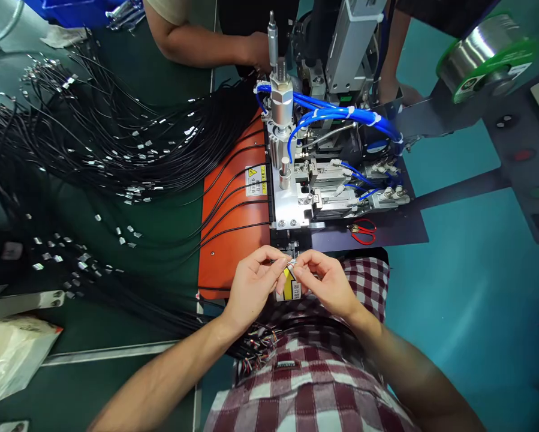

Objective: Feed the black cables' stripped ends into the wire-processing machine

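My left hand (pixel 253 285) and my right hand (pixel 327 282) meet in front of me, just below the machine (pixel 296 180). Both pinch a small metal piece with a thin wire end (pixel 291 263) between thumb and forefinger. The fingers of both hands are closed around it. A yellow warning label (pixel 289 287) shows behind my fingertips. Several black cables (pixel 233 210) run over the orange plate (pixel 226 252) toward the machine. A bundle with coloured wire ends (pixel 258 348) lies under my left wrist.
A large heap of black cables with metal terminals (pixel 93 138) covers the green table on the left. Red scissors (pixel 363 233) lie by the machine's base. Another person's arm (pixel 197 42) rests at the far side. A wire spool (pixel 485 54) sits top right. A plastic bag (pixel 8 354) lies bottom left.
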A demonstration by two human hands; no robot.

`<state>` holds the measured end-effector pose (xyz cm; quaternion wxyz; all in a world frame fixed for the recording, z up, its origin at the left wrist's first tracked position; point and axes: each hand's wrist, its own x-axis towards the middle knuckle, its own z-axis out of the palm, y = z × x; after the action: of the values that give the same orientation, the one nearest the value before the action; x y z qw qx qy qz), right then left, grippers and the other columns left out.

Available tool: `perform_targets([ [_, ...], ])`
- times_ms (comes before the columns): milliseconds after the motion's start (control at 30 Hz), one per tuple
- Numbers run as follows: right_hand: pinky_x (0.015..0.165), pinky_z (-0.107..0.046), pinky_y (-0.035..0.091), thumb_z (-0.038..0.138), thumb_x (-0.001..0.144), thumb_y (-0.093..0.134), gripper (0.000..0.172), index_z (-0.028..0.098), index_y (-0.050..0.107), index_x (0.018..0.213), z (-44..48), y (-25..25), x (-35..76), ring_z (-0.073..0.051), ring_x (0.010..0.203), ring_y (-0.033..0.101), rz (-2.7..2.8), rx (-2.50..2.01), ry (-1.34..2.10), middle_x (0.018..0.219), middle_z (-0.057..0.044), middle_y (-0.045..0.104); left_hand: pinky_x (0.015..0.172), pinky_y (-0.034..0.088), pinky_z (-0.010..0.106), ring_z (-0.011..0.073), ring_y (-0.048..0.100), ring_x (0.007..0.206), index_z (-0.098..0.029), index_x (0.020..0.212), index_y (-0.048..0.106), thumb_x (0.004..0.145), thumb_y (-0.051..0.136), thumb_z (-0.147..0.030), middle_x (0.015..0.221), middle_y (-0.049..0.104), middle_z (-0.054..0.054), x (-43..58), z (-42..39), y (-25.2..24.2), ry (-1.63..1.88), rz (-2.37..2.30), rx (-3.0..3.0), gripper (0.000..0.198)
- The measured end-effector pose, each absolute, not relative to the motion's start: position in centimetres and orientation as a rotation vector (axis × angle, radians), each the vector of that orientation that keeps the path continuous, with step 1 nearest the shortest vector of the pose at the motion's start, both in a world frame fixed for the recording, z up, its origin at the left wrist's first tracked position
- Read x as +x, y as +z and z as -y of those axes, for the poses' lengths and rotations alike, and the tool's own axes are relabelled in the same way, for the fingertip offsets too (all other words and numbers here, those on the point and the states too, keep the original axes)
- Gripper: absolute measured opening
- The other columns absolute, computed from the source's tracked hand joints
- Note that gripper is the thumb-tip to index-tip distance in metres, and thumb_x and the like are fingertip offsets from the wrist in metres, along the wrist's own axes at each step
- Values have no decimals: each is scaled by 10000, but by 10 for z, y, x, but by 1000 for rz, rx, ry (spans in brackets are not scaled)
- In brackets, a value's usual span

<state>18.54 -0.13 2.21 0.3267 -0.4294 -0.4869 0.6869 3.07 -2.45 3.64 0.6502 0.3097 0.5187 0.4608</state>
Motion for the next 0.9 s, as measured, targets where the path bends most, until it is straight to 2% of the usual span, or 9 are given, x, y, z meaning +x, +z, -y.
perform_targets([
  [167, 519, -225, 373, 259, 871, 593, 119, 172, 576, 791, 2, 16, 183, -85, 547, 448, 1415, -1155, 1629, 659, 29, 513, 471, 281, 161, 31, 352, 456, -149, 890, 622, 863, 630, -324, 499, 449, -71, 31, 27, 36, 1005, -1165, 669, 177],
  [333, 546, -232, 381, 222, 866, 593, 89, 174, 596, 791, 3, 15, 185, -96, 583, 470, 1532, -1159, 1485, 699, 9, 568, 456, 272, 163, 37, 367, 467, -138, 891, 647, 820, 677, -333, 516, 459, -60, 27, 25, 39, 933, -1190, 688, 209],
  [567, 570, -238, 413, 244, 865, 617, 78, 180, 641, 902, 0, 20, 196, -115, 638, 538, 1542, -1165, 1435, 767, -15, 623, 428, 256, 160, 33, 346, 414, -143, 830, 610, 802, 690, -336, 462, 466, -69, 31, 26, 39, 924, -1229, 638, 211],
  [900, 572, -255, 428, 249, 825, 653, 77, 180, 652, 859, -1, 24, 190, -135, 643, 545, 1493, -1183, 1453, 764, -29, 632, 406, 219, 159, 33, 309, 395, -145, 794, 595, 743, 729, -388, 453, 429, -78, 32, 26, 41, 901, -1249, 639, 282],
])
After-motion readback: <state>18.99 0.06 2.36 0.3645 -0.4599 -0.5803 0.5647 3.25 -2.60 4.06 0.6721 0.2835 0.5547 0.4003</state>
